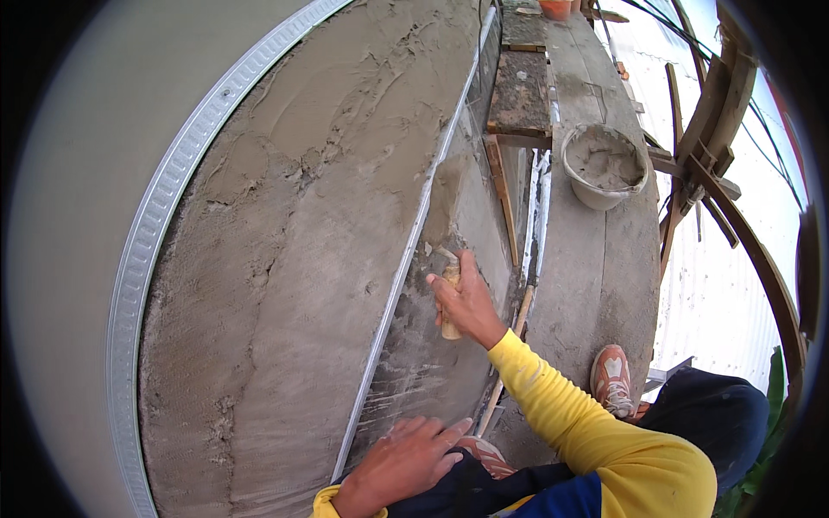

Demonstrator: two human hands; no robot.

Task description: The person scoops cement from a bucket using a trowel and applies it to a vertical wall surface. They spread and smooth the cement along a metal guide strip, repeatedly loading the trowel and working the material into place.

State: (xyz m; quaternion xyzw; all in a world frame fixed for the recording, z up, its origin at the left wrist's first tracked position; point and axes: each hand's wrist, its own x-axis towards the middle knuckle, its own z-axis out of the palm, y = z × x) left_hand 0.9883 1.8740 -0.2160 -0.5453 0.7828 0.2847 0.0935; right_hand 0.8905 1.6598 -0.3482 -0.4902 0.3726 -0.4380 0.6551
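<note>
My right hand (466, 298) grips the pale wooden handle of a trowel (450, 276) at the middle of the view, beside a smeared, partly wet grey wall strip (466, 216). The trowel's bent metal neck shows above my fingers; its blade is hard to make out against the plaster. Just left of it runs a thin metal edge strip (389, 319), bordering a broad rough plastered surface (250, 250). My left hand (401, 462) is open at the bottom, fingers loosely spread near that surface's lower part; whether it touches is unclear.
A bucket of grey mortar (604, 164) stands on plank staging (570, 250), where my shoes also rest. Dirty boards (518, 95) and an orange bucket (555, 7) are farther along. Timber scaffolding (725, 129) and pale corrugated sheeting are at right. A curved-looking metal channel (138, 285) runs down the left.
</note>
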